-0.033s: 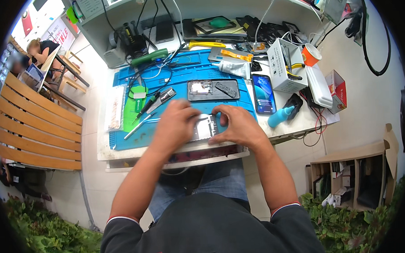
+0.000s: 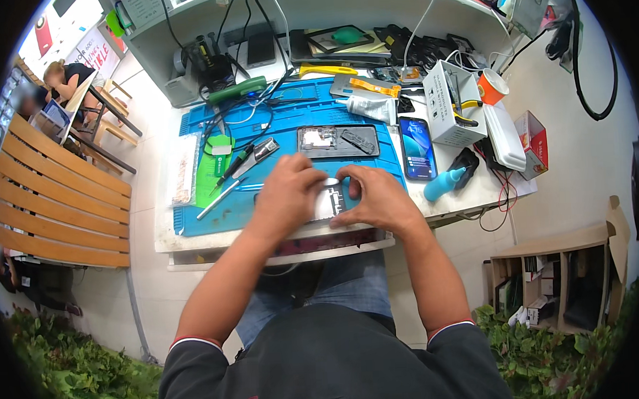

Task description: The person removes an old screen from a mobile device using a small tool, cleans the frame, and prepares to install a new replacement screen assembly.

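Close to the front edge of the white tabletop (image 2: 166, 243), a flat phone part (image 2: 323, 208) lies on the blue mat (image 2: 192, 223), between the two hands. Its visible face is pale silver-white and smooth, broken toward the right by black, angular, step-shaped markings; the left hand covers its left portion, so its full outline cannot be told. The right hand (image 2: 378, 199) grips it at the right end, thumb at the near edge and forefinger arched to the far one. The left hand (image 2: 284, 198) is blurred, fingers drawn together over the part; whether they pinch anything, I cannot tell. Just beyond lies an opened phone housing (image 2: 324, 151), dark-rimmed, with a patchy light area on its left and a black slanted piece on its right. Farther back rest a whitish tube (image 2: 372, 109) and a green-handled tool (image 2: 238, 90).
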Tool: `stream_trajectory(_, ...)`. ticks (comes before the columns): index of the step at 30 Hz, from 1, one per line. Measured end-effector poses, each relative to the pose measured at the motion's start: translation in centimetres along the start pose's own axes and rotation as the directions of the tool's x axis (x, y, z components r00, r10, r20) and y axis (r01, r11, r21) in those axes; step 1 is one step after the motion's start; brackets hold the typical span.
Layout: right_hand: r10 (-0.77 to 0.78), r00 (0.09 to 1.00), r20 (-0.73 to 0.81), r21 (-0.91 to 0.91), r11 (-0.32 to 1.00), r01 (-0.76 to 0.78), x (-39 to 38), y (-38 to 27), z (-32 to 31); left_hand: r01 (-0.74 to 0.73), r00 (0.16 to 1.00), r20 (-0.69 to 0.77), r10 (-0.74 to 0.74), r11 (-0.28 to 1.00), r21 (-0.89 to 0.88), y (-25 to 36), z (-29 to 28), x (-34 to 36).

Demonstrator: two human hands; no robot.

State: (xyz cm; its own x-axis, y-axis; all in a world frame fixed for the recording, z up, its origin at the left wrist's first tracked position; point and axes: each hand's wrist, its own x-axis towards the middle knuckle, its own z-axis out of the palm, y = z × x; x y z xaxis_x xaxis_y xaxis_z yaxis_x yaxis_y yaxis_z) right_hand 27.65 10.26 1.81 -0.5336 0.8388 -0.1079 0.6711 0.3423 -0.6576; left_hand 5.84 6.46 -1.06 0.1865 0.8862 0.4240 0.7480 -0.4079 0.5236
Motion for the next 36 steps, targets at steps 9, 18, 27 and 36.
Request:
stream_trajectory(9,-0.111,0.993,-0.046,-0.143,0.984,0.104,-0.4,0.3,-0.3,0.321,0.943,-0.05,-0.329,0.862,0.392,-5.0,-12.7,-3.8)
stream_trajectory(18,-0.4,0.908,0.121,-0.223,0.881,0.418,2.8,-1.9,2.2,0.216,0.976,-0.077,-0.204,0.955,0.203,-9.4,-11.6,-1.6)
stream_trajectory(27,-0.374,0.901,-0.219,-0.2,0.921,0.333,1.7,-0.4,1.5,0.756,0.647,-0.148,-0.748,0.603,0.254,-15.3,-19.1,-4.6)
stream_trajectory(36,-0.4,0.891,-0.214,-0.27,0.901,0.34,1.8,0.5,1.9,0.695,0.71,-0.31,-0.632,0.557,0.455,-15.6,-15.9,-3.7)
